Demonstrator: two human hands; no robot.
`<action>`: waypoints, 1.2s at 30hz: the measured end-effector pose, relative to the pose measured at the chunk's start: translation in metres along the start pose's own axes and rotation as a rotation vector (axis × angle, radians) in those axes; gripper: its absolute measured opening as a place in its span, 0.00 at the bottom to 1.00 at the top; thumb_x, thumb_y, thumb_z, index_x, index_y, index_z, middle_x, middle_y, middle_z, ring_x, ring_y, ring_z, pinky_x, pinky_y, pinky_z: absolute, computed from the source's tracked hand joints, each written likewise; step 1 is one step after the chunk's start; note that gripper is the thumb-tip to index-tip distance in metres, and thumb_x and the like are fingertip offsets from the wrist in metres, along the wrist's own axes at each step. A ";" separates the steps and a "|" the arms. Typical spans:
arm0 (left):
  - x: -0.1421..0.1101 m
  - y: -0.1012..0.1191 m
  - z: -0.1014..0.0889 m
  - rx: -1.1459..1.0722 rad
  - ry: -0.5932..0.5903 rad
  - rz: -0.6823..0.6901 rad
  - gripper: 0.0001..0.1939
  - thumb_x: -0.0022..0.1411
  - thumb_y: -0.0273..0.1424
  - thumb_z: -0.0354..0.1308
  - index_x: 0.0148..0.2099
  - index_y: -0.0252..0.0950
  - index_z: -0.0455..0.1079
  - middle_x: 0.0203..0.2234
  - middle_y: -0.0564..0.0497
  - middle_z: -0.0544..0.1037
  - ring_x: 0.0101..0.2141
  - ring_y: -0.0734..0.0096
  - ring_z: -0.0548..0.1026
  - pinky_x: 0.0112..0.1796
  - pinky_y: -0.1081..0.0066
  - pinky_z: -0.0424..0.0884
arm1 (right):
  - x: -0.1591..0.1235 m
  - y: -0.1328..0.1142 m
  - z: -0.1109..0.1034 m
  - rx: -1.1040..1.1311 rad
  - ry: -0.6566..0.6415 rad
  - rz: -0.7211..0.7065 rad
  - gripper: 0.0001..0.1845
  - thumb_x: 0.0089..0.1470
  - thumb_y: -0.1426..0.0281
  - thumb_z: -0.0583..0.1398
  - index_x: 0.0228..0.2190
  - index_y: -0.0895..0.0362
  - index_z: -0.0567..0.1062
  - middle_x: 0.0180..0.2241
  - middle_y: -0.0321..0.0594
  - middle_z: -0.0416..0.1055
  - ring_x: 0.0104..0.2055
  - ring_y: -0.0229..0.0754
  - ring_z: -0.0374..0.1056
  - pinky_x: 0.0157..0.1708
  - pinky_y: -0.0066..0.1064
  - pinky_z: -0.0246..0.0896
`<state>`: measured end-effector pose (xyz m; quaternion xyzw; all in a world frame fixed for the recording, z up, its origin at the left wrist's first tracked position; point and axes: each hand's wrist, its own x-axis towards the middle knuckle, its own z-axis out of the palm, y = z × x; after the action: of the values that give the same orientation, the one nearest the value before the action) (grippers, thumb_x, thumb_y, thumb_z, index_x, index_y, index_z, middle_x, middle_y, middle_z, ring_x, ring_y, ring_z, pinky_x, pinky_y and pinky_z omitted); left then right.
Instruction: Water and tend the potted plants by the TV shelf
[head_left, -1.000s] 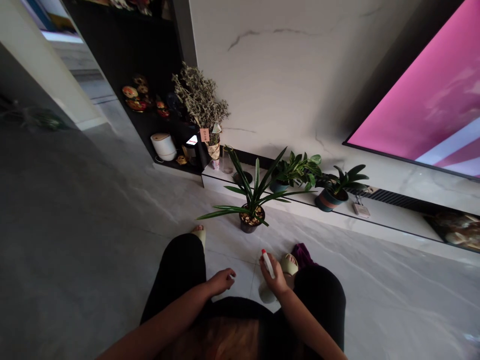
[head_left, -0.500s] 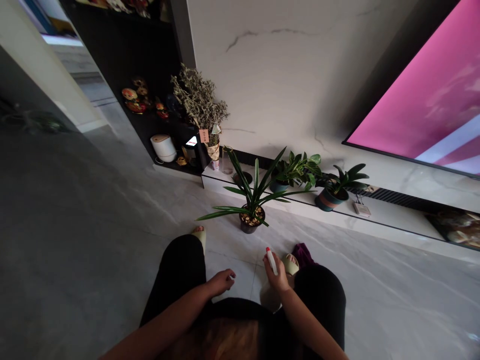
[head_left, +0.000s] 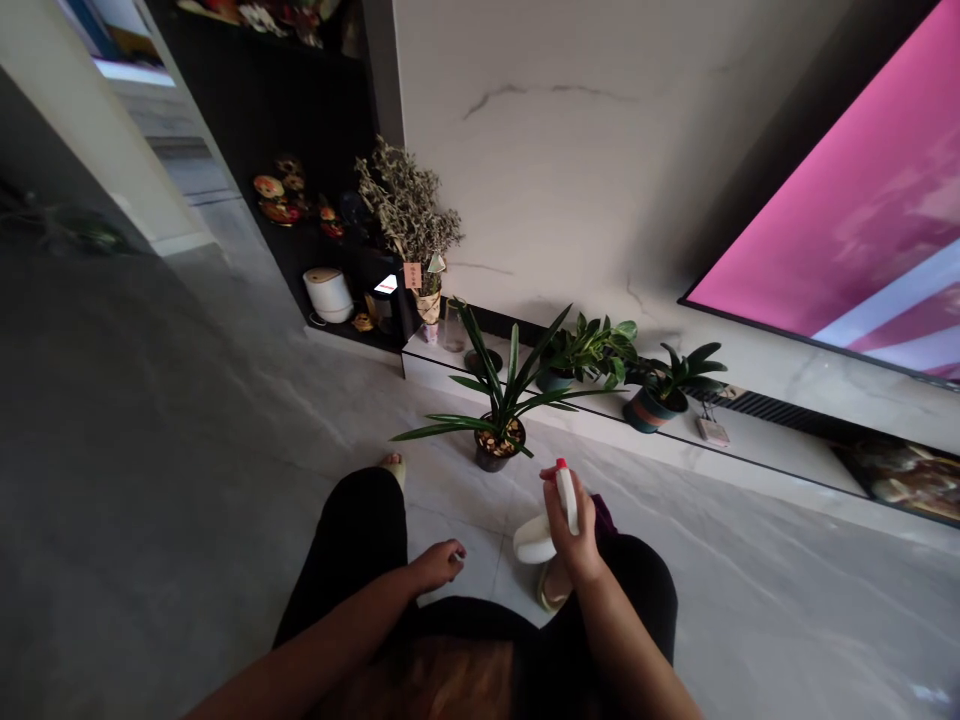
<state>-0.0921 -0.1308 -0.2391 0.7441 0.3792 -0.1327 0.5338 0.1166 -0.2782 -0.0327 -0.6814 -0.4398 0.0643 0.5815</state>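
Note:
My right hand [head_left: 576, 530] is wrapped round the neck of a white spray bottle [head_left: 532, 541] with a red nozzle, held up over my right foot. The nozzle points away from me, near a potted plant with long strap-like leaves [head_left: 512, 385]. This plant stands on the floor in front of my feet, in a dark pot [head_left: 493, 462] topped with light brown chips. My left hand [head_left: 441, 566] hovers above the floor between my knees, its fingers loosely curled with nothing visible in them. The plant is out of reach of its fingers.
Behind the plant runs a low white ledge [head_left: 585, 408] with a leafy potted plant [head_left: 592, 350], another in a green-and-brown pot [head_left: 654, 408] and a dried bouquet [head_left: 411, 205]. A dark purple cloth [head_left: 604, 515] lies by my right foot. A white canister [head_left: 328, 295] stands left.
My right hand has lifted the spray bottle up and forward, so more of its white body shows. My right foot has drawn back towards me. The left hand has barely moved.

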 end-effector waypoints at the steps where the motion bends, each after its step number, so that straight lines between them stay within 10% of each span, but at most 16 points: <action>1: -0.001 0.002 -0.001 0.000 0.006 0.001 0.15 0.61 0.29 0.57 0.51 0.36 0.73 0.29 0.54 0.76 0.35 0.64 0.77 0.40 0.69 0.68 | 0.005 -0.007 -0.001 0.000 -0.002 0.005 0.11 0.71 0.57 0.60 0.43 0.50 0.78 0.39 0.45 0.81 0.41 0.50 0.79 0.46 0.44 0.76; 14: -0.022 0.015 -0.006 -0.013 0.063 0.014 0.14 0.59 0.30 0.56 0.47 0.38 0.73 0.24 0.56 0.72 0.32 0.63 0.76 0.34 0.69 0.65 | 0.015 -0.102 -0.061 -0.014 0.043 0.138 0.22 0.63 0.49 0.65 0.43 0.55 0.82 0.45 0.49 0.84 0.44 0.51 0.80 0.42 0.38 0.78; 20: -0.028 0.022 -0.009 -0.048 0.096 0.034 0.12 0.55 0.30 0.59 0.43 0.38 0.72 0.22 0.56 0.71 0.34 0.61 0.77 0.37 0.68 0.67 | 0.020 -0.090 -0.048 0.036 0.021 0.275 0.29 0.54 0.43 0.69 0.39 0.57 0.82 0.34 0.45 0.81 0.35 0.49 0.78 0.28 0.36 0.79; 27: -0.030 0.023 -0.008 -0.086 0.101 0.039 0.12 0.54 0.32 0.59 0.43 0.38 0.72 0.23 0.55 0.72 0.34 0.59 0.79 0.38 0.67 0.68 | 0.006 -0.097 -0.074 0.054 0.091 0.251 0.26 0.61 0.47 0.67 0.48 0.54 0.81 0.48 0.50 0.83 0.46 0.51 0.80 0.33 0.36 0.81; 36: -0.030 0.024 -0.009 -0.106 0.098 0.057 0.10 0.53 0.32 0.59 0.40 0.41 0.70 0.22 0.56 0.72 0.34 0.57 0.80 0.38 0.66 0.70 | -0.018 -0.070 -0.067 -0.091 0.029 0.313 0.25 0.63 0.46 0.65 0.44 0.54 0.80 0.38 0.46 0.83 0.25 0.42 0.73 0.24 0.34 0.73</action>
<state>-0.0975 -0.1387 -0.2008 0.7309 0.3902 -0.0606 0.5566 0.1090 -0.3438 0.0398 -0.7680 -0.3222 0.1243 0.5394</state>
